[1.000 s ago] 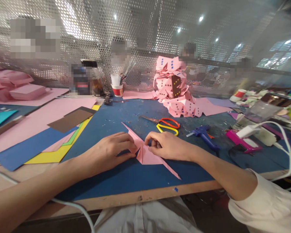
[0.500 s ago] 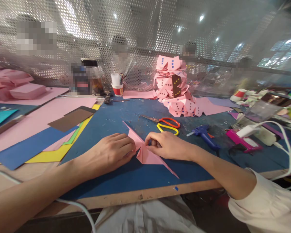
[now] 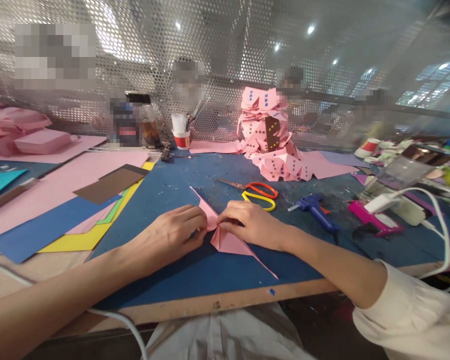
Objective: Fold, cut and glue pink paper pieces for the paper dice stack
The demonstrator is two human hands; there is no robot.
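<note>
A folded piece of pink paper (image 3: 235, 244) lies slantwise on the blue tabletop, one pointed end away from me and the other towards the table's front edge. At its pinched-in middle, my right hand (image 3: 253, 225) has thumb and fingers closed on the creased paper. My left hand (image 3: 182, 227) is closed at the paper's left side, fingertips on its edge; the exact grip is partly hidden. Just beyond my right hand lie scissors (image 3: 231, 184) with one red and one yellow handle. A blue glue gun (image 3: 317, 207) rests to the right of them.
A tiered pink paper model (image 3: 264, 132) with small coloured squares stands at the back. Coloured sheets, including a blue strip (image 3: 52, 225), are stacked at left. A paper cup (image 3: 181, 139) stands near the perforated metal screen. A magenta device (image 3: 375, 217) and white cable lie at right.
My right hand has shifted slightly left, its fingertips now at the paper's creased middle. My left hand has moved only a little, and the paper stays nearly in place.
</note>
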